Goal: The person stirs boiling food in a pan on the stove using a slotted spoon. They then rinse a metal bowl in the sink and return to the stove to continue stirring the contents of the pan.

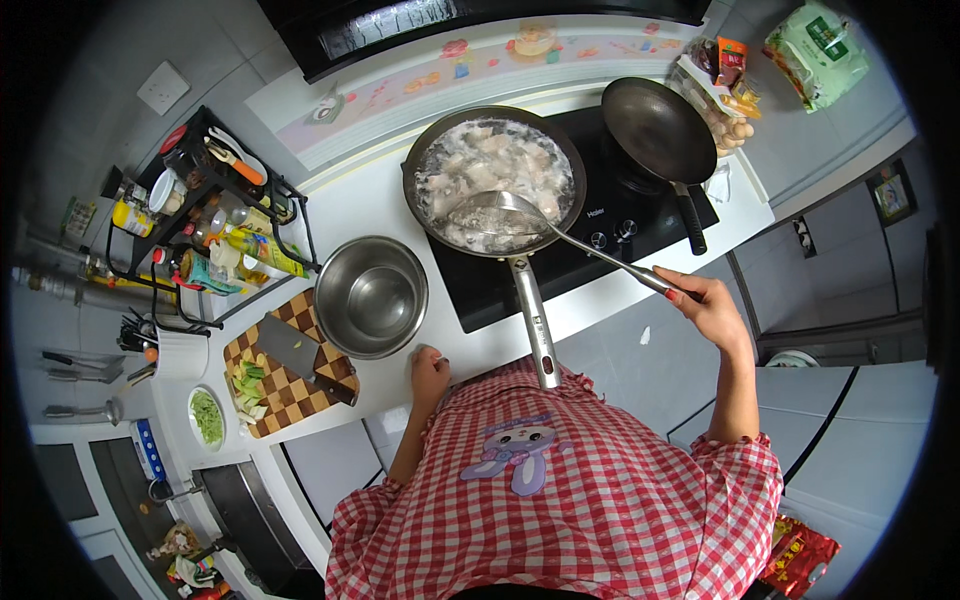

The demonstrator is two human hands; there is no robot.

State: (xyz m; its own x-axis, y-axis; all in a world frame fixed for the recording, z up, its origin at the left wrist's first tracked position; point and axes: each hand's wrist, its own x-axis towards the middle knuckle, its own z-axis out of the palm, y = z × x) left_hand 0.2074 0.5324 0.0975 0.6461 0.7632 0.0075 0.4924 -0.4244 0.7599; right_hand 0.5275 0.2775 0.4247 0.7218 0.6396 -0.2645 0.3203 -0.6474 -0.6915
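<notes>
My right hand (709,307) grips the handle of a metal mesh skimmer (499,213). The skimmer's head lies in the foamy liquid at the near side of a deep frying pan (409,184). Pale chunks of meat (484,169) fill the pan among white froth. Its steel handle (534,322) points toward my body, and neither hand touches it. My left hand (430,375) is curled at the counter's front edge, with nothing visible in it. Just beyond that hand stands a stainless steel bowl (373,296); no food shows inside.
A second pan (660,127) sits on the right of the black cooktop (480,300). Left of the bowl, a checkered cutting board (289,405) carries a cleaver (289,349) and cut scallions (249,382). Beyond are a plate of chopped greens (206,418) and a black condiment rack (289,251).
</notes>
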